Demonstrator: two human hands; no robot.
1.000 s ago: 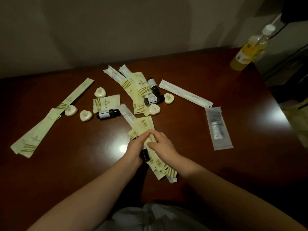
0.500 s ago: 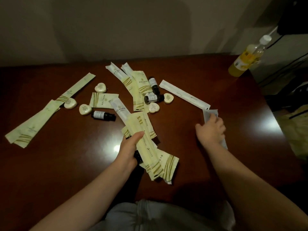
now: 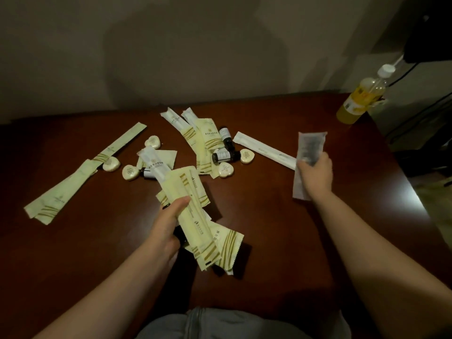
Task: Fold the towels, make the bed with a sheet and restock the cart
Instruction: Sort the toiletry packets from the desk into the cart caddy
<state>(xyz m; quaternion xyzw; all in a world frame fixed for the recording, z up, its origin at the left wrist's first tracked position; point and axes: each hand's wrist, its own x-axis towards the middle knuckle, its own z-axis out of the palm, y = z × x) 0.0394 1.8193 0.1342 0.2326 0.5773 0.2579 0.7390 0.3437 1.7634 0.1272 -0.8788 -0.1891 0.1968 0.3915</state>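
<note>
**Both hands full at the table:** a person's left hand (image 3: 168,226) clasps a fanned bundle of cream sachets (image 3: 195,216) low over the dark wooden table (image 3: 73,265), while the right hand (image 3: 315,174) curls its fingers round a clear plastic packet (image 3: 309,148).

A dark bottle (image 3: 179,234) shows only partly under the left palm, and the packet's contents are too blurred to make out. Beyond lie heart-shaped soaps (image 3: 247,156), small dark bottles (image 3: 223,156), a long white sleeve (image 3: 264,149) and long cream sachets (image 3: 73,182) at left. A yellow drink bottle (image 3: 359,101) stands at the far right corner.
</note>
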